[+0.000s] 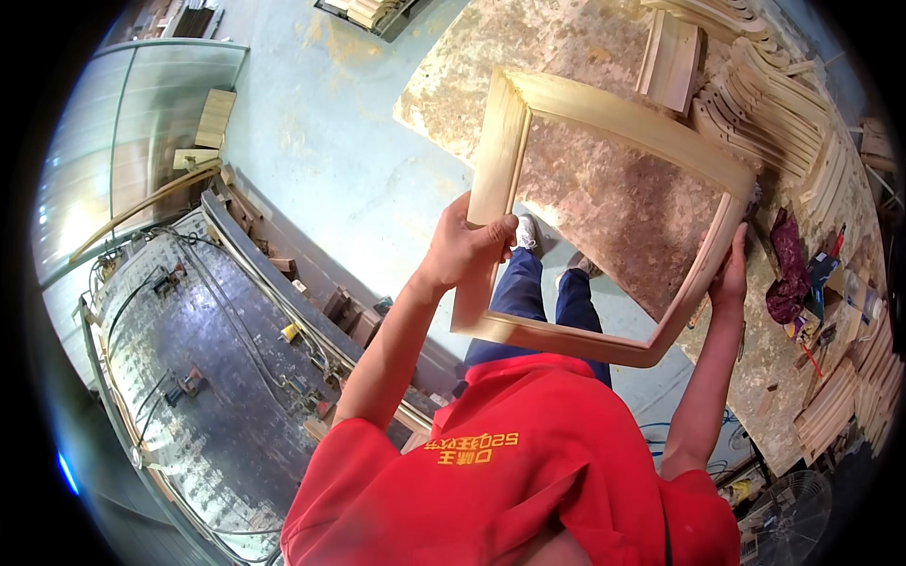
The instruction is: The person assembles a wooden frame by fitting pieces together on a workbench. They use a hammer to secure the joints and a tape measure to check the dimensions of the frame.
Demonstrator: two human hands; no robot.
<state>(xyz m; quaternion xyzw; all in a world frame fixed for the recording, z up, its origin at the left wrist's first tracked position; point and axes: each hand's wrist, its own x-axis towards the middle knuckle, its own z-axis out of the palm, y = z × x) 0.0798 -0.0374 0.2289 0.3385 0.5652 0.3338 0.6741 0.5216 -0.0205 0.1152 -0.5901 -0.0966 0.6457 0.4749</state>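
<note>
Between my two hands hangs a pale wooden frame (632, 118), four-sided with a wide flat top rail and an open middle. My left hand (469, 242) grips its left side, thumb lying over the front of the wood. On the opposite side my right hand (730, 267) holds the right rail, its fingers partly hidden behind the wood. The frame is tilted and held above the floor and the edge of a worn, speckled worktable (585, 222), which shows through its opening.
Curved wooden pieces (755, 113) are stacked on the worktable's far right, beside a flat board (670, 58). A dark red cloth (786, 269) and small tools lie nearer. At left stands a metal-topped machine (208, 330) with clamps and hoses. A fan (788, 514) stands at lower right.
</note>
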